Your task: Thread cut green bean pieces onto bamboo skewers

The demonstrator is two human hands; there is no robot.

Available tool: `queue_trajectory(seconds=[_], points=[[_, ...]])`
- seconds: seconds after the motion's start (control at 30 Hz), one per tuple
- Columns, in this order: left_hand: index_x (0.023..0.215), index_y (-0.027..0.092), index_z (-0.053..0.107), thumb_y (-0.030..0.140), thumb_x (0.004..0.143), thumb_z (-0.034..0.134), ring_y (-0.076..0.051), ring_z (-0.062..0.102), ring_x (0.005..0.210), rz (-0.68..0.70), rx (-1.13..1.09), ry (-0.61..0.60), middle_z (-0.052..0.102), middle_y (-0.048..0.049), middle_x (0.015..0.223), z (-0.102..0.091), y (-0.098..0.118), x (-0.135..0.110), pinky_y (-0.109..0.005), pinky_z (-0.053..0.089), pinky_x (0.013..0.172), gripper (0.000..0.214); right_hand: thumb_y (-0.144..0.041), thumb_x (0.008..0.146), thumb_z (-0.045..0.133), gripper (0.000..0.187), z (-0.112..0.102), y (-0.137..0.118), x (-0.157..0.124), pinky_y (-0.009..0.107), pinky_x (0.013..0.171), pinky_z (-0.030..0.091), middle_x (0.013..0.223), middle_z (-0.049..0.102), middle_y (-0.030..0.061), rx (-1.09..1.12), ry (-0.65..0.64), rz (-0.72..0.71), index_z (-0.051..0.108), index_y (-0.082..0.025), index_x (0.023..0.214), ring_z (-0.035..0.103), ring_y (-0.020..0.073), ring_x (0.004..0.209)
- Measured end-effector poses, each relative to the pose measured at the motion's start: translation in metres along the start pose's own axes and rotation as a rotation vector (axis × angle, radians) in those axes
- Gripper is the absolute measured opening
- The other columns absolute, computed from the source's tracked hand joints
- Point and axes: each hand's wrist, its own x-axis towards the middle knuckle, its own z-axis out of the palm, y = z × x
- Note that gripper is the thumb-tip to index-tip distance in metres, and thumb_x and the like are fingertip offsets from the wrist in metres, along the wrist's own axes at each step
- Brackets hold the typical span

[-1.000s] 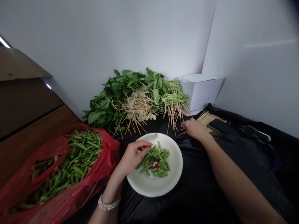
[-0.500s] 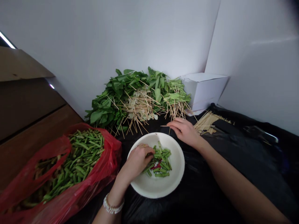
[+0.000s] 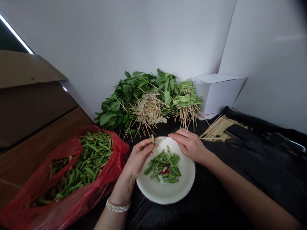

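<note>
Between the thumb and fingers of my left hand (image 3: 141,154) stands a short piece of green bean (image 3: 153,140), held above the left side of a white bowl (image 3: 165,196). My right hand (image 3: 190,145) pinches a thin wooden skewer (image 3: 163,137) over the bowl's far rim. The skewer's tip points left, close to the bean piece; whether they touch I cannot tell. More cut green bean pieces (image 3: 171,180) lie in the bowl, around a red pattern on its bottom.
A red plastic bag (image 3: 120,150) full of cut beans lies at left. Behind the bowl are leafy greens (image 3: 112,110), skewered white pieces (image 3: 150,108) and skewered green stems (image 3: 185,95). At right are a white box (image 3: 216,92), loose skewers (image 3: 218,127) and a dark phone-like object (image 3: 238,132).
My left hand has come up from the bowl with a bean piece. My right hand has lowered the skewer toward it. The camera view has shifted slightly left.
</note>
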Motion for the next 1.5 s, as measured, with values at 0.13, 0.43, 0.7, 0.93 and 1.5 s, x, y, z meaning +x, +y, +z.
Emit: queue_trajectory(seconds=[0.13,0.43,0.7,0.93,1.5], points=[[0.095,0.014,0.076,0.030,0.070,0.081,-0.004,0.055,0.059,-0.060,-0.135,-0.008,0.070,-0.0026,0.081,-0.001,0.002,0.000,-0.015,0.046,0.058,0.030,-0.015,0.096,0.042,0.032,-0.002,-0.007,0.000,0.025,0.067,0.049,0.091,0.064,0.0056,-0.039,0.001,-0.036,0.064,-0.019,0.120,0.059,0.0132,0.076],[0.084,0.013,0.078,0.032,0.065,0.085,-0.004,0.054,0.057,-0.030,-0.099,0.021,0.071,-0.0026,0.076,0.000,-0.001,-0.001,-0.013,0.045,0.055,0.028,-0.010,0.095,0.039,0.036,0.001,-0.019,0.000,0.023,0.066,0.048,0.086,0.063,0.0045,-0.110,0.026,-0.113,0.064,-0.018,0.119,0.060,0.0123,0.074],[0.077,0.014,0.078,0.030,0.062,0.086,-0.004,0.051,0.055,-0.017,-0.091,0.043,0.070,-0.0013,0.071,0.004,0.002,-0.004,-0.014,0.044,0.055,0.024,-0.010,0.095,0.038,0.036,0.001,-0.020,0.000,0.022,0.065,0.047,0.085,0.064,0.0040,-0.131,0.032,-0.099,0.063,-0.019,0.119,0.060,0.0117,0.073],[0.076,0.015,0.078,0.031,0.060,0.087,-0.006,0.052,0.056,0.030,0.012,0.119,0.071,-0.0022,0.068,0.000,-0.002,0.000,-0.017,0.042,0.056,0.025,-0.011,0.095,0.040,0.033,0.003,-0.022,-0.002,0.022,0.063,0.047,0.082,0.063,0.0033,-0.206,0.032,-0.121,0.064,-0.016,0.116,0.058,0.0115,0.070],[0.077,0.015,0.078,0.031,0.065,0.084,-0.007,0.051,0.053,0.006,0.101,0.065,0.065,0.0007,0.059,-0.003,-0.006,-0.001,-0.018,0.041,0.053,0.022,-0.012,0.094,0.035,0.032,0.009,-0.028,-0.006,0.024,0.057,0.044,0.078,0.062,0.0039,-0.201,-0.033,-0.084,0.064,-0.015,0.109,0.056,0.0128,0.064]])
